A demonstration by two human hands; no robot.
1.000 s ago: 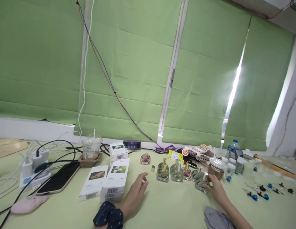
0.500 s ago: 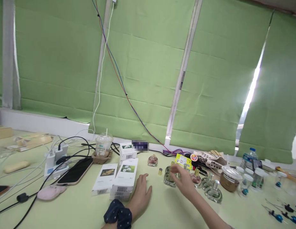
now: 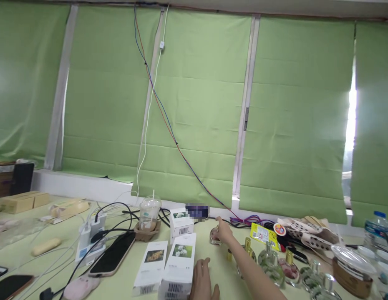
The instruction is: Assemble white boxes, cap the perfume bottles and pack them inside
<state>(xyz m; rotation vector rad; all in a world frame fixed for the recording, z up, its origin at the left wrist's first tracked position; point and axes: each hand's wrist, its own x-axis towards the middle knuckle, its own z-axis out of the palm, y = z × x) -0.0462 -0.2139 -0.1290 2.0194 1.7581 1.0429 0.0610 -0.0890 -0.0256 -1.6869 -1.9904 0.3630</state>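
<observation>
My right hand (image 3: 224, 230) reaches to the back of the table, its fingers closed at the top of a small glass perfume bottle (image 3: 214, 237) with pinkish contents. Part of that bottle is hidden by the hand. A loose gold cap (image 3: 229, 254) stands nearer, beside my right forearm. Behind the forearm, a gold-topped glass bottle (image 3: 248, 248) is partly covered. My left hand (image 3: 202, 282) rests on the table with fingers apart, holding nothing, beside a white box with a white-flower picture (image 3: 178, 264). Another white box (image 3: 151, 266) lies left of it.
Several glass bottles (image 3: 270, 266) stand right of my forearm, near a lidded tub (image 3: 353, 271). A plastic cup (image 3: 150, 214) sits in a cardboard holder behind a phone (image 3: 114, 254). Cables and a power strip (image 3: 90, 246) spread leftward. A yellow packet (image 3: 265, 236) lies at the back.
My right hand has moved from a bottle on the right, left and back to the pinkish bottle. The view has tilted up; my left hand stays beside the boxes.
</observation>
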